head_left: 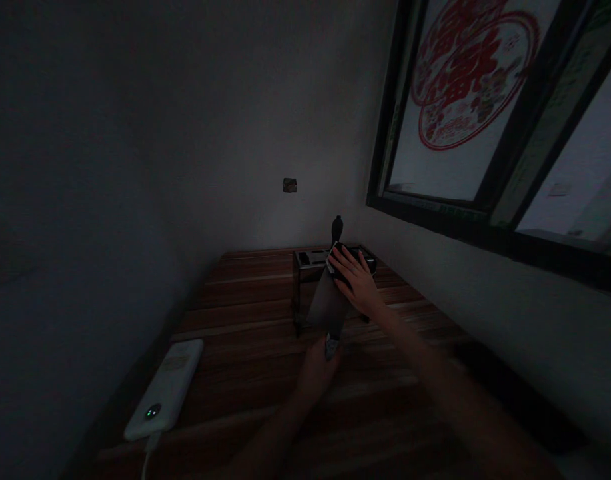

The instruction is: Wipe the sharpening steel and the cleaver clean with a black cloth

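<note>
My left hand (318, 370) is closed around the handle of a broad-bladed cleaver (328, 303), its blade tilted up and away from me. My right hand (360, 283) lies over the far end of the blade, fingers stretched forward and pressed on a dark cloth-like thing (339, 257) with a pale edge. What exactly that dark thing is cannot be made out in the dim light. Just behind both hands stands a dark-framed knife rack (296, 287) on the table. A black handle (338, 228) sticks up behind my right hand, at the rack.
The wood-grain table (245, 373) runs back to the wall. At its left lies a white power bank (170, 387) with a lit display and a cable. A long dark object (520, 393) lies at the right edge. A dark-framed window (450, 213) is above right.
</note>
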